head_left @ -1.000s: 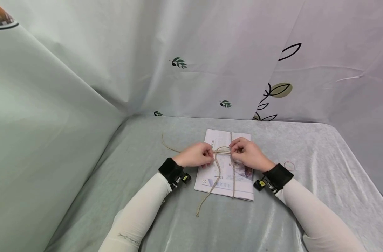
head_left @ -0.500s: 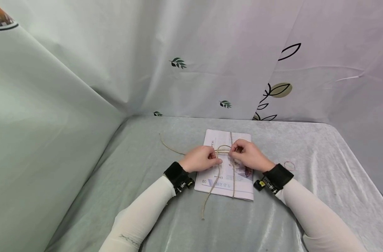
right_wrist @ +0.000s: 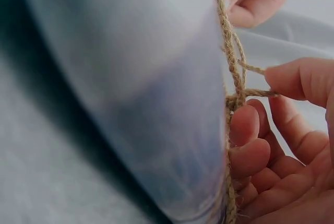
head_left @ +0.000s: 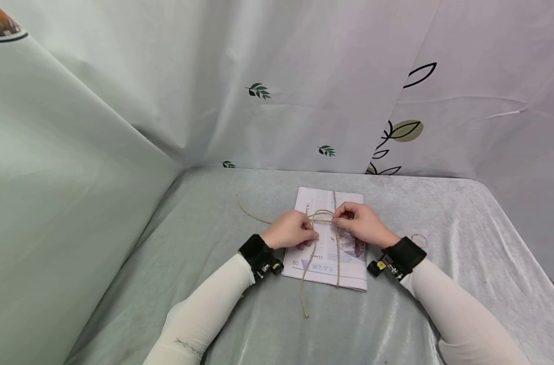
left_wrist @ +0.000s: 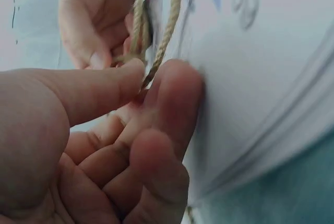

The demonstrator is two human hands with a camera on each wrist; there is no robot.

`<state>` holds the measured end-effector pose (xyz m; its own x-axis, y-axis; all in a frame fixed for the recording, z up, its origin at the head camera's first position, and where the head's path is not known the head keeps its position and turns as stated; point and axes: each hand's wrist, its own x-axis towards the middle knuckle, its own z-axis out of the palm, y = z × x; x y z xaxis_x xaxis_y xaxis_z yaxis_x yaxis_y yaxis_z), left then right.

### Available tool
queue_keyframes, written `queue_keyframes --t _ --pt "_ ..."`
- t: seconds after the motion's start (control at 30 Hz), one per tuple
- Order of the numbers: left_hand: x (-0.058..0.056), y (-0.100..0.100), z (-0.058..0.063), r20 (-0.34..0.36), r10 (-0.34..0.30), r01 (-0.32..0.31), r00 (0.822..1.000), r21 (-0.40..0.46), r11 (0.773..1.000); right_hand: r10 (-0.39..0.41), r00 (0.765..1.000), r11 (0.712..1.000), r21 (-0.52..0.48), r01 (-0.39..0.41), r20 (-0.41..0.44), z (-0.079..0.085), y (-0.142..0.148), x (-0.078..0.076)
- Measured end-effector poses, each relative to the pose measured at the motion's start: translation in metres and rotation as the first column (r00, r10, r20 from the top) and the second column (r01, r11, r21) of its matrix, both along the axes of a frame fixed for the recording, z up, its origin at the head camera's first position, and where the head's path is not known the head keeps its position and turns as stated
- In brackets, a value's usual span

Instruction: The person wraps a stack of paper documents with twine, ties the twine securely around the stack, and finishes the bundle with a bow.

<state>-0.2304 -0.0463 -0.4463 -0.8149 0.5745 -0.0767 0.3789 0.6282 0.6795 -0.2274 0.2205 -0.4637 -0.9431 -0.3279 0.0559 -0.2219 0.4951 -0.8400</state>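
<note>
A folded newspaper stack (head_left: 322, 198) lies on the cloth-covered table, bound by jute twine (head_left: 338, 258). My left hand (head_left: 289, 230) is over its left half, thumb and forefinger pinching the twine, as the left wrist view shows close up. To the right, my right hand (head_left: 362, 223) pinches a loop of twine (right_wrist: 255, 93) between thumb and forefinger beside the crossing strands. Its other fingers are curled close to the paper. One loose twine end (head_left: 304, 299) hangs past the stack's near edge. Another free end (head_left: 247, 210) stretches left beyond my left hand.
Grey cloth (head_left: 213, 197) covers the table, wrinkled on the right. A thin reddish loop (head_left: 419, 240) lies near my right wrist. Pale sheeting with leaf prints (head_left: 258, 91) forms the back wall, and plain sheeting (head_left: 67, 192) slopes down at the left.
My left hand has shifted slightly right and nearer. The near loose twine end has swung right, and the loop between my hands has risen a little. My right hand stays almost in place.
</note>
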Motion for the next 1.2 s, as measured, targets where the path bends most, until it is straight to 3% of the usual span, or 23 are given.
queue_keyframes --t 0.13,0.3,0.37,0.5,0.73,1.2 --pt "-0.006 -0.008 0.004 -0.008 0.032 -0.031 0.999 0.061 0.998 0.017 1.000 1.000 -0.005 -0.017 -0.002 -0.001 0.000 -0.001" --pt "-0.014 -0.013 0.002 -0.145 0.093 -0.075 0.985 0.124 0.989 0.027 1.000 1.000 -0.014 -0.027 0.007 -0.002 0.001 -0.001" --pt "-0.015 -0.012 0.001 -0.196 0.079 -0.058 0.977 0.112 0.992 0.032 0.999 0.999 -0.017 -0.032 0.009 -0.002 0.002 -0.002" --pt "-0.016 -0.011 -0.002 -0.235 0.023 -0.009 0.972 0.063 0.998 0.054 0.999 0.998 -0.019 -0.054 0.001 -0.002 0.002 -0.001" --pt "-0.015 -0.008 -0.004 -0.237 -0.071 0.078 0.969 0.022 0.997 0.103 0.995 0.994 -0.035 -0.103 0.000 0.001 0.001 0.000" --pt "-0.015 -0.003 -0.006 -0.195 -0.069 0.075 0.978 0.026 0.997 0.121 0.993 0.992 -0.031 -0.120 0.014 0.001 0.000 0.001"
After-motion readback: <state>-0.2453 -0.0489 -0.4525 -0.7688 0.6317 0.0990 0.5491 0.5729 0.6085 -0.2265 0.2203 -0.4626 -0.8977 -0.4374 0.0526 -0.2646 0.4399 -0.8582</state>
